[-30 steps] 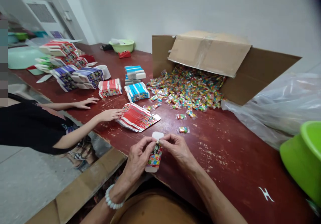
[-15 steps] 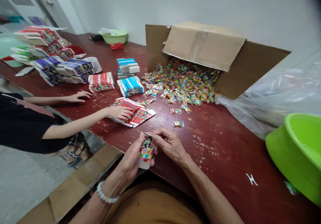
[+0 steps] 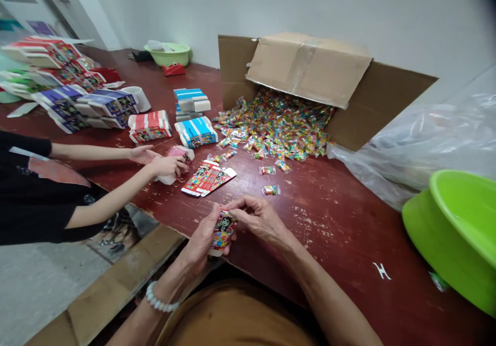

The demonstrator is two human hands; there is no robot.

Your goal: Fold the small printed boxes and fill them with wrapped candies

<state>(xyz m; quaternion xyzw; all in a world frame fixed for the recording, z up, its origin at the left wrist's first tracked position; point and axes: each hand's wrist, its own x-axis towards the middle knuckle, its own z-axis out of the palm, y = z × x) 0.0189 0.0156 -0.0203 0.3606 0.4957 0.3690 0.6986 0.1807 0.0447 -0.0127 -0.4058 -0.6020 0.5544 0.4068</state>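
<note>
Both my hands hold one small printed paper box (image 3: 222,231) over the near edge of the dark red table (image 3: 341,232). My left hand (image 3: 203,240) wraps around its lower half. My right hand (image 3: 258,218) pinches its top end with thumb and fingers. A small fan of flat red box blanks (image 3: 209,179) lies just beyond my hands. Past it, wrapped candies (image 3: 277,126) spill from a cardboard carton (image 3: 313,77) lying on its side. Two loose candies (image 3: 270,189) sit close to my right hand.
A person in a black shirt (image 3: 31,191) at the left holds a red box (image 3: 176,155) in both hands. Stacks of folded boxes (image 3: 77,98) fill the far left. A green basin (image 3: 457,232) and clear plastic sheeting (image 3: 426,144) are at the right.
The white top flap of my box has gone down and my fingers now pinch the closed end. The other person lifted a box off the red stack, which is now smaller.
</note>
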